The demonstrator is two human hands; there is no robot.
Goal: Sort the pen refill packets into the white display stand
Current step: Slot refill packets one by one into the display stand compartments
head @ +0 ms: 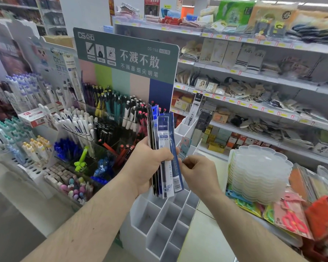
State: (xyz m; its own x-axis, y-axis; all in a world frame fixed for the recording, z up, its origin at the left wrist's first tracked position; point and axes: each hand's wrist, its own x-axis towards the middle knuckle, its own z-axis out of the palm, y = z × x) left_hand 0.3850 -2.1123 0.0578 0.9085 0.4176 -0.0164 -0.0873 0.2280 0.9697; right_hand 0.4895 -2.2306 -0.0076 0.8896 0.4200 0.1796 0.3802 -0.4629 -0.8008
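Holding a fanned bundle of packets upright in the left hand, fingers curled round the middle of the bundle, thumb pressing across the front. Long axis of the packets running near vertical, tops leaning slightly away, bottoms hanging just above the stand.

Pinching the right edge of the front packets with the right hand, thumb and forefinger closing on the dark blue packet; remaining fingers curled. Right hand lying just beside the bundle, on its right, touching it at mid-height.

Stand sitting directly below and beyond both hands, its near compartments open and showing nothing inside. Farther compartments, up and to the right, already carrying a single black packet standing upright.

Judging the coming move: peeling one packet rightward off the bundle, then lowering it end-first into a compartment. Right hand being the nearer to the far slots; bundle hand serving only as holder. Keeping the packet vertical likely needed for a clean drop.
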